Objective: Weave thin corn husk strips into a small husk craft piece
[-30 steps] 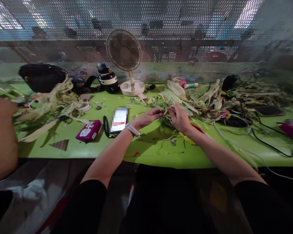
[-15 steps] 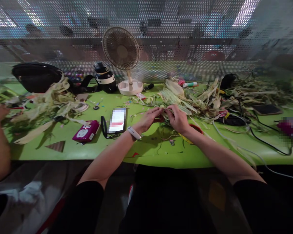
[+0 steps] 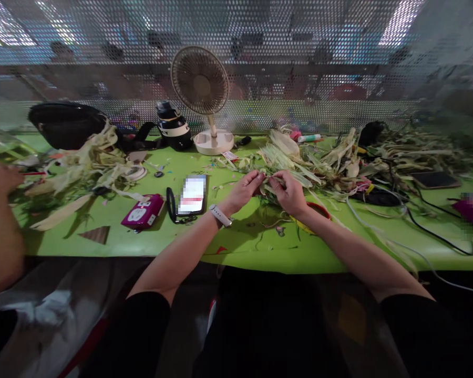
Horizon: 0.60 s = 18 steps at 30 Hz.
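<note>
My left hand, with a pale watch strap at the wrist, pinches a small pale-green plant piece above the table. Facing it, my right hand has thumb and fingers closed on the same piece. Its exact kind is too small to make out, and the fingers cover part of it. Just behind my hands lies a heap of pale corn husks and green stems. A red and yellow round object shows partly beneath my right forearm. Thin plant scraps lie under the hands.
A white fan stands behind, beside a black bottle and black bag. Left of my arm lie a phone and a magenta box. Cables run at right. Another person's arm is at far left.
My hands have moved slightly apart, and more of the pale-green piece shows between the fingers. The whole view has shifted a little. The other person's arm stays at the left edge.
</note>
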{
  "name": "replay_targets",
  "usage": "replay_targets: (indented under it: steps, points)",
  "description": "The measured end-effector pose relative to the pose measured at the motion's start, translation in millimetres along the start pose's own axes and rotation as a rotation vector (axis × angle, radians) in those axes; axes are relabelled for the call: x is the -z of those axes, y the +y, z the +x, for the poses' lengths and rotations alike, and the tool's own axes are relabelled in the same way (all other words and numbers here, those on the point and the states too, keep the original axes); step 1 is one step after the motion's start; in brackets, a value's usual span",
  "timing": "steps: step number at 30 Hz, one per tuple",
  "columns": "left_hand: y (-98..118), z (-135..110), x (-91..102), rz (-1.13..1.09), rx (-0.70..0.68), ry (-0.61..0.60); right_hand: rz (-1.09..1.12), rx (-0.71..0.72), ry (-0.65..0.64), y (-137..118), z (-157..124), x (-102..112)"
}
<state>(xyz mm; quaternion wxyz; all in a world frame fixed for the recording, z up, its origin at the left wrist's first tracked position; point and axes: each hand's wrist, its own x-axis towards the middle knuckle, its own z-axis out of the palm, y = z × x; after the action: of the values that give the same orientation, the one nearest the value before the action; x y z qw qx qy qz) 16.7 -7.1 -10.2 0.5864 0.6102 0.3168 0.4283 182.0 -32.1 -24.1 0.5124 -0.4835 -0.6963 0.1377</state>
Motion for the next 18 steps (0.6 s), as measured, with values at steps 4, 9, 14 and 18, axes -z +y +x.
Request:
replay_targets:
  steps: [4, 9, 14, 18]
  points:
    - [-2.5, 1.6, 4.2, 0.096, -0.094, -0.012, 0.212, -0.13, -0.012, -0.3, 4.8, -1.6]
    - [-2.3, 1.2, 5.4, 0.091, -0.116, 0.028, 0.349, -0.229, -0.074, -2.4, 6.2, -0.4]
    - [-1.2, 1.3, 7.3, 0.049, -0.121, -0.016, 0.38, -0.277, -0.104, -2.1, 5.8, -0.4]
    - [-3.7, 2.1, 9.2, -0.027, -0.145, -0.07, 0.383, -0.299, -0.111, -1.4, 6.3, -0.5]
